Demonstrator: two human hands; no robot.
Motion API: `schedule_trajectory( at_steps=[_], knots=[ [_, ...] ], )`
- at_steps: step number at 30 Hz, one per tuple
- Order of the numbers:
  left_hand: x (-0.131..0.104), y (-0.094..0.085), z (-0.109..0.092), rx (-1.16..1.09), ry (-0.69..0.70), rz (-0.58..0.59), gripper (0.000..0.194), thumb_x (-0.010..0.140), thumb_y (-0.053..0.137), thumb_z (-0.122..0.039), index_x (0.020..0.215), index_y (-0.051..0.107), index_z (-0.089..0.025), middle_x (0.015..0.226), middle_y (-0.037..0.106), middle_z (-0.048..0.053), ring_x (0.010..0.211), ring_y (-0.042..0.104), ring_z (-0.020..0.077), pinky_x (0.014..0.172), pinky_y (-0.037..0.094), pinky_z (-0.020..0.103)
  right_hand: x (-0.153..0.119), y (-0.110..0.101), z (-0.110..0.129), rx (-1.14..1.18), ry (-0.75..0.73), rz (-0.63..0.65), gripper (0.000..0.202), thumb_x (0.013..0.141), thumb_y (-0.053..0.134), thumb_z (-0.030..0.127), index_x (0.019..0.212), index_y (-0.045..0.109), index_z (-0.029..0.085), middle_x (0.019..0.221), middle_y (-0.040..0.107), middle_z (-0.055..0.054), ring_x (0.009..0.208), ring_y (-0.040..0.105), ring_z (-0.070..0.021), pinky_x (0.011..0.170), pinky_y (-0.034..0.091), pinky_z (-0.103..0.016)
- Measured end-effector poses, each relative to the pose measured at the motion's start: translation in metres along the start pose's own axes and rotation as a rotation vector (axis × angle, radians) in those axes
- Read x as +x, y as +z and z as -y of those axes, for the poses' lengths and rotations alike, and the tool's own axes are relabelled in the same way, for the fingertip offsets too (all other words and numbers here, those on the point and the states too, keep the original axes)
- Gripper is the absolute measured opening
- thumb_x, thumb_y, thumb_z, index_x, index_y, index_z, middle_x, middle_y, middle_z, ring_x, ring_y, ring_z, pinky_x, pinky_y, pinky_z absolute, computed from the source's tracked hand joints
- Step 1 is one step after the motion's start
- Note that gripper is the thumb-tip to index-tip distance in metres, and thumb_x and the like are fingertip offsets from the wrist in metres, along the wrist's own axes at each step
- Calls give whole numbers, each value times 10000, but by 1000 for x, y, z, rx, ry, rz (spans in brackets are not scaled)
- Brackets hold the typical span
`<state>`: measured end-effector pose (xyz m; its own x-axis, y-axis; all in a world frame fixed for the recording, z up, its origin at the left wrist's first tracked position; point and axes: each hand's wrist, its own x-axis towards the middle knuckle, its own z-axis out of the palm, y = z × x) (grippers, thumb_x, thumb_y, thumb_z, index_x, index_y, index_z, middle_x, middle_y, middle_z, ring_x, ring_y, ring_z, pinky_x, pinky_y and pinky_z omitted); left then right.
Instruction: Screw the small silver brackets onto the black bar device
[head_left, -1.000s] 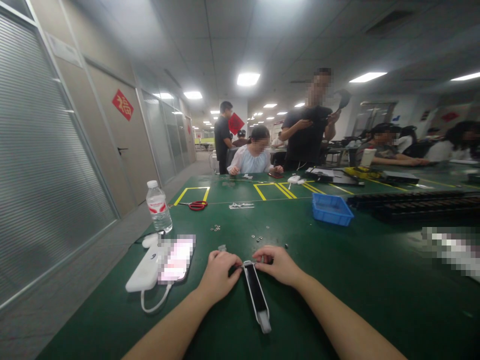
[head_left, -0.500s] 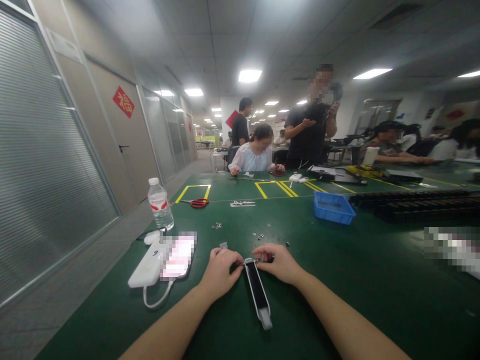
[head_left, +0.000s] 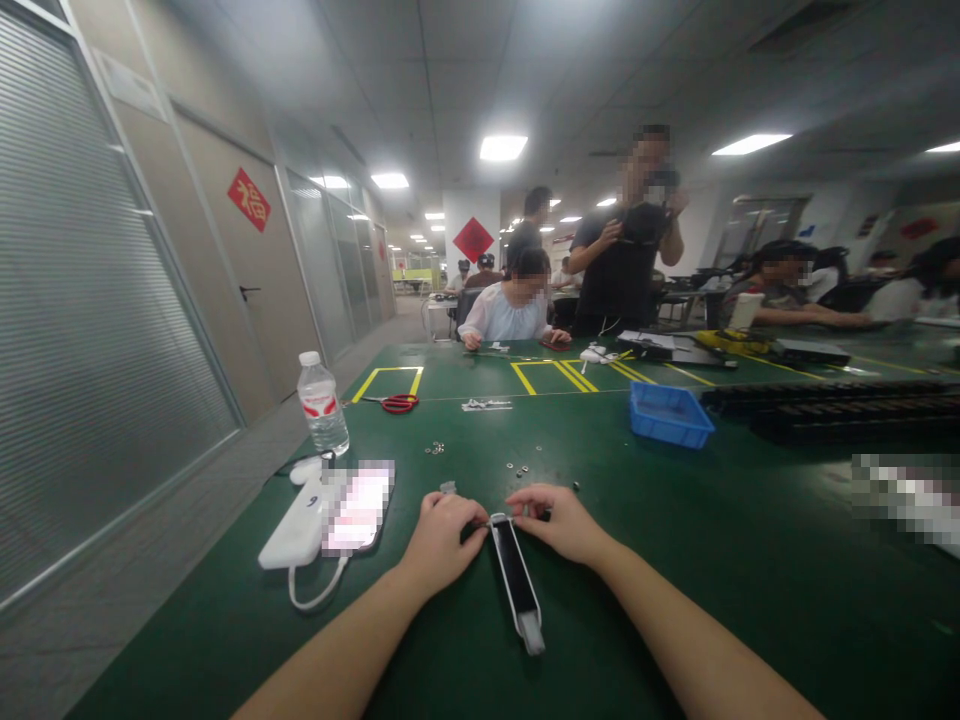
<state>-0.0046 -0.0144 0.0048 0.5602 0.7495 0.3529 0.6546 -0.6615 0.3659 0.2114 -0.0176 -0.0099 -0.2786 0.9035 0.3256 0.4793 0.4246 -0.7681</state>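
Observation:
A long narrow piece with a white frame and a black middle (head_left: 514,570) lies on the green table, a grey tab at its near end. My left hand (head_left: 446,540) is closed beside its far end, thumb and forefinger pinched at the left edge. What those fingertips grip is too small to make out. Across from it, my right hand (head_left: 559,522) has thumb and fingers drawn together at the right edge of the far end. Whatever small part is between them cannot be made out. Several small metal rings (head_left: 517,470) lie beyond my hands.
To the left stand a water bottle (head_left: 322,405), a white power bank (head_left: 300,525) and a phone (head_left: 360,510). Red-handled scissors (head_left: 400,403), white strips (head_left: 487,405) and a blue bin (head_left: 670,415) lie farther off. Across the table sits a person (head_left: 514,305); another person (head_left: 626,245) stands holding a camera.
My right fingers have shifted slightly at the far end of the piece; the grey bit seen between them before is less visible. My left hand stays in place. The standing person has raised a second hand.

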Motion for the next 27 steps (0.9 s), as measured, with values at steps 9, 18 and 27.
schedule_trajectory(
  at_steps=[9,18,27],
  knots=[
    [0,-1,-3,16,-20,-14,68,804,565,-205,851,608,-231,843,656,-30,870,569,169,868,285,364,0,2,-1,-22,-45,0,220,731,649,198,947,671,166,769,589,-16,634,509,-117,599,433,-251],
    [0,-2,-4,12,-22,-11,78,809,576,-242,878,611,-237,864,659,-29,883,568,171,872,285,363,0,0,5,-101,-32,60,130,744,623,178,844,706,177,826,617,-36,642,513,-114,601,433,-242],
    [0,-2,-5,19,-18,-9,80,811,570,-235,877,614,-236,859,665,-28,882,572,173,873,285,363,0,-2,4,-148,-38,45,90,742,627,189,802,689,164,752,586,-23,632,509,-114,600,428,-239]
  ],
)
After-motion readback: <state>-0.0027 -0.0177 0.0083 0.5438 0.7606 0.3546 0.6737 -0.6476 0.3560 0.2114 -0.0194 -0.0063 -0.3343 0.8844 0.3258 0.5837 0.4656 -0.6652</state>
